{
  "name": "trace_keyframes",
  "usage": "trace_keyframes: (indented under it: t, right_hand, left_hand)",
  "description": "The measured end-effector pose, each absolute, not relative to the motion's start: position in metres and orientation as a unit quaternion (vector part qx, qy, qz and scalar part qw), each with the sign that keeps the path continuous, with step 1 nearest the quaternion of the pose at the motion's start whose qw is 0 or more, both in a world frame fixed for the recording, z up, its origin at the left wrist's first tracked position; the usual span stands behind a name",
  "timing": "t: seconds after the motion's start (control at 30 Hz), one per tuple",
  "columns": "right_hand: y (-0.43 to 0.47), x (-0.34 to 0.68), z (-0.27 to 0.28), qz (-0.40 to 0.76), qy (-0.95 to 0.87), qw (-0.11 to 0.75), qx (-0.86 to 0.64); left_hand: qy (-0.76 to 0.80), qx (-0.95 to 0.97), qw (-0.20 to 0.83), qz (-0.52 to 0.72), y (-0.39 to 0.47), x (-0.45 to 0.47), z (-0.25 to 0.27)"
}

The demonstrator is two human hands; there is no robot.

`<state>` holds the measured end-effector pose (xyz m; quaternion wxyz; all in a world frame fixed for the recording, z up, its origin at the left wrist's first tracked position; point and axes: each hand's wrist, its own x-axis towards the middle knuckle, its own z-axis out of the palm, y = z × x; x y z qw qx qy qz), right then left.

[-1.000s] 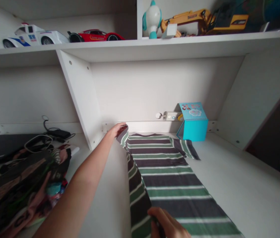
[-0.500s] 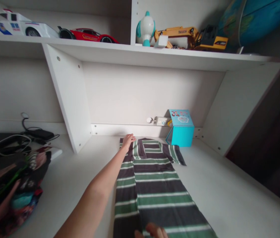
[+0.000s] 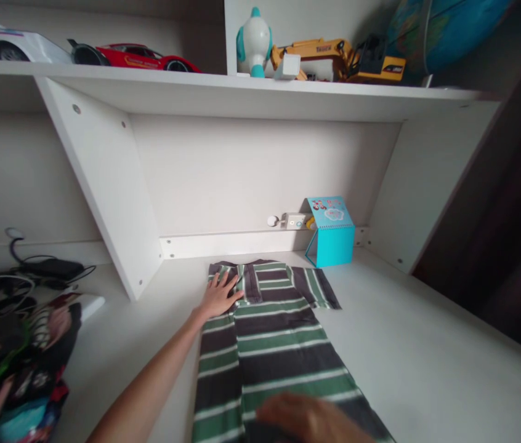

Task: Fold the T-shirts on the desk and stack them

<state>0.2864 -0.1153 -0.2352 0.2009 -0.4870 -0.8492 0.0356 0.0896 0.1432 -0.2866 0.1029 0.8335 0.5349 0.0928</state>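
A striped shirt (image 3: 283, 344) in green, dark grey and white lies flat on the white desk, its left side folded inward over the body. The right short sleeve sticks out toward the calendar. My left hand (image 3: 220, 295) rests on the folded part near the collar, fingers spread and palm down. Low in the picture, my right hand (image 3: 309, 419) is over the lower part of the shirt. Motion blurs it, and its fingers cannot be made out clearly.
A turquoise desk calendar (image 3: 335, 243) stands behind the right sleeve, beside a power strip (image 3: 295, 221). Clothes are heaped (image 3: 29, 375) at the left, near a black adapter (image 3: 55, 268). Overhead, a shelf (image 3: 260, 91) bears toy vehicles and a globe (image 3: 454, 37).
My left hand has come back from the collar edge and now lies spread on the fold. My right hand has come further into view over the shirt. The camera view has shifted right.
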Motion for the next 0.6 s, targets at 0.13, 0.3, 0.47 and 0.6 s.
trace_keyframes:
  t: [0.13,0.3,0.47,0.6]
  right_hand:
    - [-0.008,0.298,-0.222,0.055,-0.769,0.13,-0.624]
    - [0.062,0.279,-0.234,0.025,-0.771,0.119,-0.625]
    - [0.051,0.264,-0.239,-0.001,-0.784,0.115,-0.609]
    - [0.04,0.283,-0.234,0.015,-0.776,0.097,-0.624]
  left_hand:
    - [0.543,0.828,0.099,0.1,0.142,0.09,-0.288]
    - [0.552,0.822,0.08,0.116,0.148,0.09,-0.296]
    - [0.564,0.813,0.067,0.126,0.153,0.089,-0.299]
    - [0.563,0.816,0.059,0.114,0.149,0.09,-0.297]
